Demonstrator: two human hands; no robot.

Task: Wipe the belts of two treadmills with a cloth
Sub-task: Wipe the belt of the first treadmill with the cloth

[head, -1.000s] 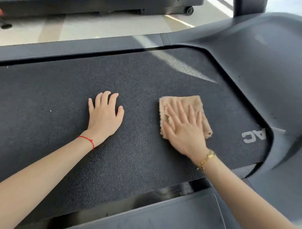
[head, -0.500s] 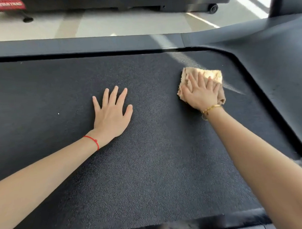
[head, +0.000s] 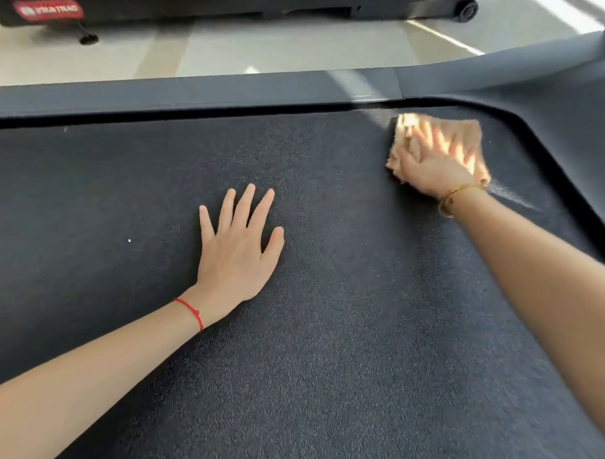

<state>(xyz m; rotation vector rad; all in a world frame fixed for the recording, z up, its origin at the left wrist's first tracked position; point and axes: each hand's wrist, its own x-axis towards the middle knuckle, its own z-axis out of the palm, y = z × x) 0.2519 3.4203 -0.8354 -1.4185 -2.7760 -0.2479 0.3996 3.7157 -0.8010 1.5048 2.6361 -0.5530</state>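
Note:
A dark textured treadmill belt (head: 332, 331) fills most of the view. A folded tan cloth (head: 465, 131) lies near the belt's far right corner, partly lit by a strip of sunlight. My right hand (head: 432, 163) presses flat on the cloth with straight fingers; it is blurred. My left hand (head: 238, 248) rests flat on the belt's middle, fingers spread, holding nothing. A second treadmill (head: 218, 5) stands across the floor at the top, with a red label.
A dark side rail (head: 186, 92) runs along the belt's far edge, and the curved motor cover (head: 571, 117) rises at the right. Beyond the rail lies pale tiled floor (head: 288, 48). A wheel (head: 466, 10) of the other treadmill shows at top right.
My right hand has pushed the cloth away from me, from the belt's near middle up to its far right corner. My left hand stayed flat in place.

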